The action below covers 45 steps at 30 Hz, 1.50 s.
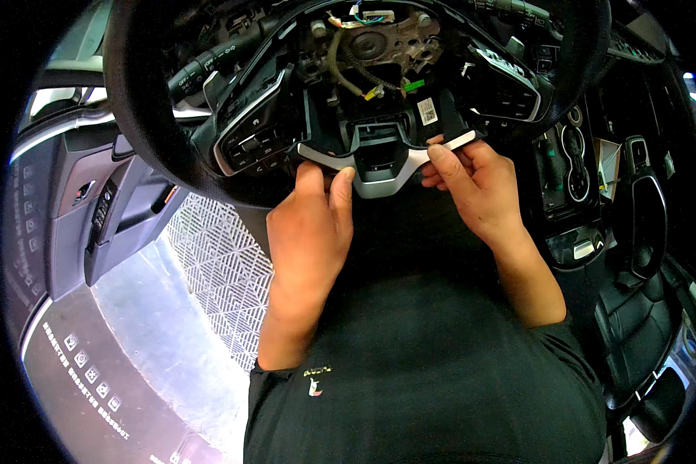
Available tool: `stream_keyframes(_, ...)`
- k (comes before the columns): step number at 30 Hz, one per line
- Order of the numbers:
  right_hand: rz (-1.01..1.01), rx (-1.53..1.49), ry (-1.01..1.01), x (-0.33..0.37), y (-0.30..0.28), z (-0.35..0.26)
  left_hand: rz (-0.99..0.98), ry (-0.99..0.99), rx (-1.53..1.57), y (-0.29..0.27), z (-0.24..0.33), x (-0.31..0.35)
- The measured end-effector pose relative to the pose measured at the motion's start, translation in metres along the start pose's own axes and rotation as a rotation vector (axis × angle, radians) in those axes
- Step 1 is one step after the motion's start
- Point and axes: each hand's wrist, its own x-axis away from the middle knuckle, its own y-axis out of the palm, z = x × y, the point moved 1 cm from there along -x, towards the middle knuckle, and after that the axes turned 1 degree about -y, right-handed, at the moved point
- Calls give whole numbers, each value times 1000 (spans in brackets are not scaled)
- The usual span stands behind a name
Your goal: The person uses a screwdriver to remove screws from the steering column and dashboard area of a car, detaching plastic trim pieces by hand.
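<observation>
Your left hand [309, 220] and right hand [478, 185] pinched the silver-and-black, winged, plastic-looking trim [383, 188] by its ends, sensible holds since it seemed light, stiff and scratch-prone.

There are one steering wheel [135, 108], two spoke button panels [254, 144] and one trim piece [379, 187].

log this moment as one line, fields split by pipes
left hand: pinching trim, left side | right hand: pinching trim, right side | wheel: centre open, wires exposed
</observation>
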Motion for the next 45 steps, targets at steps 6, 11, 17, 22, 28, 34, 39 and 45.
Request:
stream_keyframes(6,8,94,-13,2,1,3,-20,-33,65,4,-5,1)
stream_keyframes(11,15,-5,-26,6,-2,6,-1,-10,112,4,-5,4)
stream_keyframes(17,14,91,-104,4,-3,10,44,-26,145,9,-8,5)
stream_keyframes(22,30,275,-207,1,-3,4,60,-43,201,7,-5,3)
stream_keyframes(28,-69,305,-29,-2,-7,-22,49,-10,171,4,-5,0)
stream_keyframes(34,-102,230,-8,-6,-6,-13,16,-56,68,1,-5,0)
stream_keyframes(39,-74,225,-15,-7,-6,-14,36,-46,14,1,-2,-1)
stream_keyframes(45,-36,297,-32,-4,-4,-18,100,26,-50,2,-2,-1)
